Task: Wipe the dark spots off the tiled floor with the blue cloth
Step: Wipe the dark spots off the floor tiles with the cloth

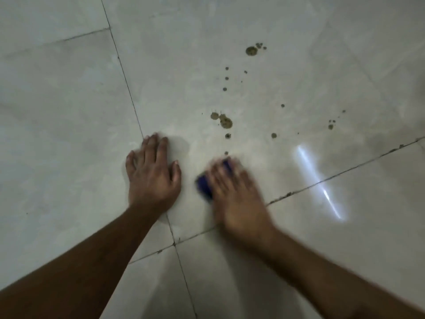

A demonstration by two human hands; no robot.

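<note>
Pale glossy tiles make up the floor (299, 72). Several dark brown spots are scattered on it; the biggest (225, 122) lies just beyond my hands, another large one (251, 51) farther off, and small ones (330, 126) to the right. My right hand (232, 192) is blurred and presses flat on the blue cloth (203, 186), which shows only at the hand's left edge and between the fingers. My left hand (153, 174) rests flat on the tile, fingers spread, holding nothing, just left of the cloth.
Dark grout lines (333, 177) cross the floor, meeting near my wrists (174, 244). A bright streak of reflected light (322, 187) lies on the tile to the right of my right hand.
</note>
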